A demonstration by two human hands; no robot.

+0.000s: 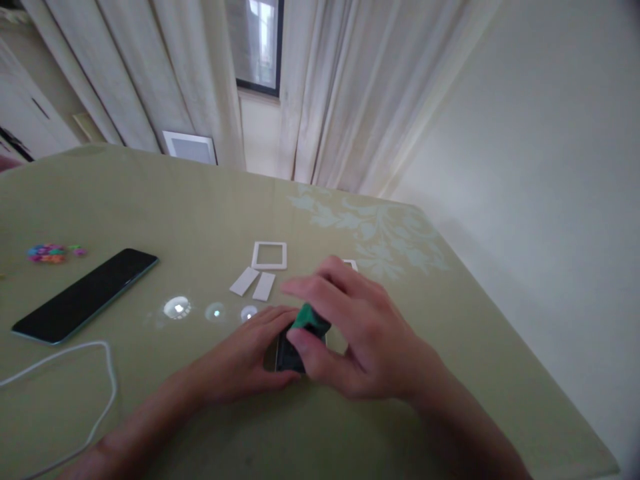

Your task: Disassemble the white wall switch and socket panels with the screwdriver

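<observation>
My left hand (255, 353) lies low on the table with its thumb and fingers around a small dark rectangular piece (289, 357) with a pale edge. Over that piece, my right hand (360, 327) pinches a soft-looking green lump (306, 319) between thumb and fingers; its exact kind cannot be made out. My right hand hides part of the dark piece, so whether the green lump touches it is unclear. Just beyond my hands lie a white square frame (270, 266) and two white strips, a left strip (245, 281) and a right strip (264, 287).
A dark-screened phone (85, 295) lies on the left, with a white cable (111, 373) nearer me. Small colourful pieces (49, 253) are heaped at the far left. Another white piece (351, 264) shows behind my right hand. A wall (560, 200) borders the table's right side.
</observation>
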